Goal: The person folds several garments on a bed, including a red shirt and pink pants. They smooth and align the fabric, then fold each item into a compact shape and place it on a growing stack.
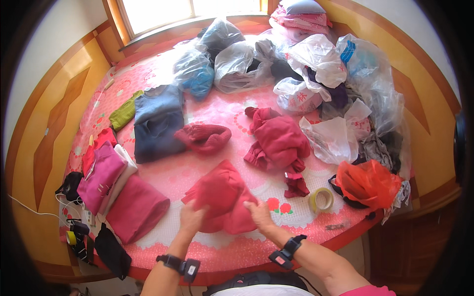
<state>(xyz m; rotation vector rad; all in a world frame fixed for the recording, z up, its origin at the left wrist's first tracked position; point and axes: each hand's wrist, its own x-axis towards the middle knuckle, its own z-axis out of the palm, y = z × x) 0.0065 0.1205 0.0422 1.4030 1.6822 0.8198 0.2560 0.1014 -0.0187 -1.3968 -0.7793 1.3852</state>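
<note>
Both my hands grip a crumpled, partly folded red garment (220,195) at the near middle of the bed; its exact kind does not show. My left hand (191,217) is closed on its left edge, and my right hand (260,215) pinches its right edge. Just beyond it lies a dark red knitted piece (205,138), perhaps a hat. To the right is a rumpled red garment (279,138), with a small dark red cloth (296,185) at its near end. A folded pink-red garment (138,212) lies left of my left hand.
On the left are a folded blue sweatshirt (158,123), a magenta garment (102,172) and a black cloth (112,251). Plastic bags of clothes (242,64) line the far and right sides. A tape roll (321,200) sits near a red plastic bag (370,185).
</note>
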